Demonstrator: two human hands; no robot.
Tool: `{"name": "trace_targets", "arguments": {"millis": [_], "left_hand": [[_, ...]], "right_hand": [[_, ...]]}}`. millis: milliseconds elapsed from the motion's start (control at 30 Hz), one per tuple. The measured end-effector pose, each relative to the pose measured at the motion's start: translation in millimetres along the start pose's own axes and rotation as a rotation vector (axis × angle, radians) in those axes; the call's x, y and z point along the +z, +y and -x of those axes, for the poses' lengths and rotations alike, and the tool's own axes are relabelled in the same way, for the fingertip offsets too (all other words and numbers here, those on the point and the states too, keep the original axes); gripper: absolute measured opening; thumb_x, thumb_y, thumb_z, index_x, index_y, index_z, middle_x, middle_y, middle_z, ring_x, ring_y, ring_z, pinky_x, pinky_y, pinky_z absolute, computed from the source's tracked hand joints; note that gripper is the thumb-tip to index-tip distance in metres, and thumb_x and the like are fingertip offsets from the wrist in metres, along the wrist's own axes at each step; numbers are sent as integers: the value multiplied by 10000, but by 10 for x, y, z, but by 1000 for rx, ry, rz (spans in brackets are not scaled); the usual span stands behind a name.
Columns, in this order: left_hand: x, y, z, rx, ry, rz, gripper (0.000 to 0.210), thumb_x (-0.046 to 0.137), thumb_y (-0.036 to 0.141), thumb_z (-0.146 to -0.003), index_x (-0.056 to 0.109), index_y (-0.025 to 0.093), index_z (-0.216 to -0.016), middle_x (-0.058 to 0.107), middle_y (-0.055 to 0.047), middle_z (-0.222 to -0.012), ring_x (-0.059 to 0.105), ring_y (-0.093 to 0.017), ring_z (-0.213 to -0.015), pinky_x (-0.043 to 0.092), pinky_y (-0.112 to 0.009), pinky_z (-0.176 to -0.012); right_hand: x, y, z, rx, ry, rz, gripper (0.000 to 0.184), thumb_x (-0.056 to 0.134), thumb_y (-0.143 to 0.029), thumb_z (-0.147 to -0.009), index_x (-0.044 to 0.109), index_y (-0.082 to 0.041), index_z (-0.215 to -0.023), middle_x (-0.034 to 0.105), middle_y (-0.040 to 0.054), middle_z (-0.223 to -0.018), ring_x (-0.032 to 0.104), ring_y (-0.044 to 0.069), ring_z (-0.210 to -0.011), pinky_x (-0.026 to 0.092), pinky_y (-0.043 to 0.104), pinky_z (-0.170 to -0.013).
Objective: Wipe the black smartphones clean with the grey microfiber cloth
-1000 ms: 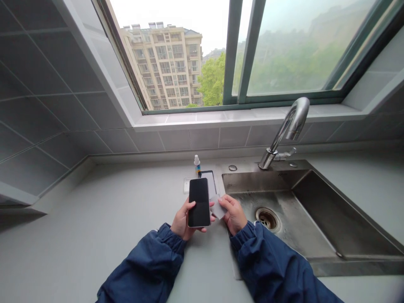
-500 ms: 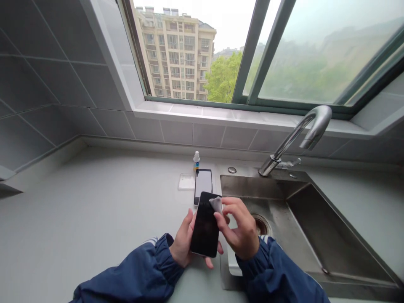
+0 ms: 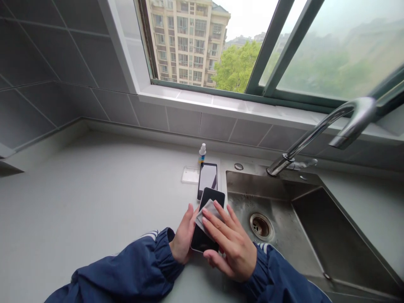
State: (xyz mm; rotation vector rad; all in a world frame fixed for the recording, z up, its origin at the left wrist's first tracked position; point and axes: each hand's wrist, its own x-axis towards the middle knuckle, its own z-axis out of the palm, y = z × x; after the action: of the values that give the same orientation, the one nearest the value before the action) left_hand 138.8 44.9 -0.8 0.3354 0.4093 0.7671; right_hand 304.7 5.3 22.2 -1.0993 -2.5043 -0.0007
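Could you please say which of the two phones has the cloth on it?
The phone in the left hand, under the cloth; the other phone lies on the counter.

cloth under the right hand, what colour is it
Light grey; the cloth shows best in the head view.

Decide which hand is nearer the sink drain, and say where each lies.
Right. The right hand, on the grey cloth, is just left of the drain; the left hand, holding the phone, is farther left.
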Motion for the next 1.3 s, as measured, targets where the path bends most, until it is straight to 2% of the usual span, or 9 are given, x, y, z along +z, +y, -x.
{"name": "trace_targets", "arguments": {"millis": [133, 300, 367, 500, 633, 733, 1000, 1167, 1300], "left_hand": [[-4, 14, 29, 19, -52, -25, 743, 415, 635, -903, 371, 169, -1481, 635, -150, -1254, 600, -318, -1163, 439, -439, -1023], [-5, 36, 68, -106, -58, -109, 817, 416, 738, -839, 351, 247, -1489, 662, -125, -1189, 646, -329, -1054, 548, -453, -847], [-12, 27, 67, -94, -56, -100, 827, 426, 748, -826, 378, 236, -1474, 671, -129, -1161, 657, -324, -1024, 551, -446, -836], [-15, 27, 47, -5, 36, -3, 785, 436, 707, -852, 473, 151, -1406, 696, -152, -1074, 676, -299, -987, 530, -407, -881], [-12, 88, 46, -89, 161, 82, 803, 340, 732, -867, 494, 134, -1380, 714, -151, -978, 697, -284, -921, 550, -385, -817], [-11, 115, 52, -122, 167, 108, 801, 307, 736, -873, 478, 149, -1392, 716, -143, -969, 699, -280, -915, 556, -382, -793], [-5, 67, 58, -98, 47, 28, 799, 324, 723, -881, 449, 142, -1414, 680, -159, -1116, 648, -302, -1076, 487, -410, -950], [22, 88, 60, -97, 85, 54, 764, 323, 677, -911, 444, 118, -1418, 650, -166, -1205, 593, -293, -1178, 418, -396, -1039], [35, 90, 71, -136, 95, 88, 770, 331, 670, -913, 410, 115, -1442, 636, -174, -1237, 591, -296, -1184, 391, -407, -1064]], "right_hand": [[15, -2, 0, -16, -40, -23, 673, 519, -419, -949, 316, -87, -1498, 335, 165, -1536, 199, 349, -1465, 226, 598, -1168], [26, 21, 12, 103, 12, -12, 675, 504, -373, -958, 255, -102, -1524, 321, 178, -1539, 245, 328, -1454, 248, 581, -1165], [31, -5, 10, 107, 1, -30, 712, 508, -416, -953, 233, -104, -1531, 313, 178, -1542, 239, 334, -1455, 252, 576, -1164], [44, -160, -13, 4, -17, -115, 753, 477, -552, -939, 298, -98, -1512, 370, 163, -1516, 256, 347, -1448, 191, 579, -1185], [60, -302, -32, -103, -6, -182, 730, 499, -581, -921, 390, -108, -1467, 422, 117, -1493, 282, 313, -1446, 128, 527, -1217], [65, -296, -31, -108, -20, -168, 669, 500, -534, -936, 405, -120, -1453, 429, 97, -1491, 285, 290, -1450, 76, 514, -1226], [97, -132, 3, 52, -19, -79, 600, 497, -350, -964, 339, -99, -1485, 357, 135, -1531, 253, 304, -1459, 175, 556, -1200], [121, -136, 18, 69, -51, -89, 617, 458, -398, -978, 325, -76, -1487, 331, 155, -1542, 220, 314, -1469, 254, 580, -1166], [107, -134, 31, 76, -79, -99, 629, 385, -464, -999, 327, -69, -1485, 295, 142, -1561, 187, 306, -1479, 198, 582, -1183]]}}
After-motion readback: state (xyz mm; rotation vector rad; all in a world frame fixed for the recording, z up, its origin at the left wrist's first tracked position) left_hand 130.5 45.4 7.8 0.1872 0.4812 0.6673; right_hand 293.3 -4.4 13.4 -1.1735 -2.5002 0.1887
